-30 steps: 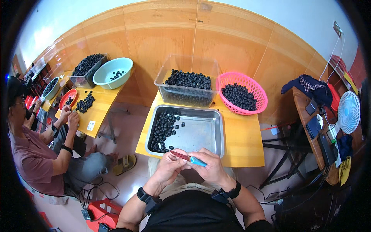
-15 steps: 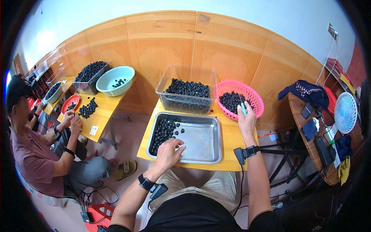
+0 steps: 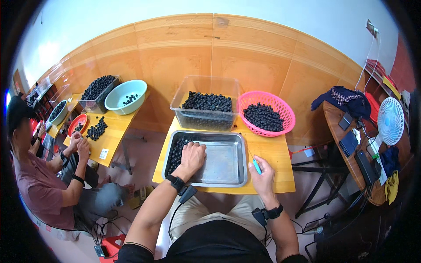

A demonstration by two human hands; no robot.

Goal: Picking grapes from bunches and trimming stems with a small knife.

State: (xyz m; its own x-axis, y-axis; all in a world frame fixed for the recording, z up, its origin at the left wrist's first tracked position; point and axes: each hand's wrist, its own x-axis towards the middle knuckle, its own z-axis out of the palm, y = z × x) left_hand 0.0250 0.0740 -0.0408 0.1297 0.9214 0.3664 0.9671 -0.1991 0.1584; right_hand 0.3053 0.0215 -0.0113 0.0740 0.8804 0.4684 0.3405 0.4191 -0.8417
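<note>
My left hand (image 3: 193,158) reaches down into the shallow metal tray (image 3: 242,175), at the edge of a heap of small, round, dark fruits (image 3: 176,153). Its fingers are curled, and whatever lies under the fingertips is hidden. Just off the tray's right side, my right hand (image 3: 264,177) is closed around a slim tool with a teal handle (image 3: 257,166) and a thin tip pointing away from me. Behind the tray, a clear plastic bin (image 3: 204,119) holds more dark fruits. Beside that bin, a pink mesh basket (image 3: 287,115) holds a pile of them too.
At left, a person (image 3: 44,184) works at another yellow table (image 3: 115,144) with a pale green basin (image 3: 142,90), a red dish (image 3: 83,117) and loose dark fruits. A round brown table (image 3: 335,120) with a fan (image 3: 390,120) stands at right. Cables trail on the floor.
My right hand has come back from the pink basket to the tray's right side, still holding the tool. My left hand has moved forward, down into the tray by the fruits.
</note>
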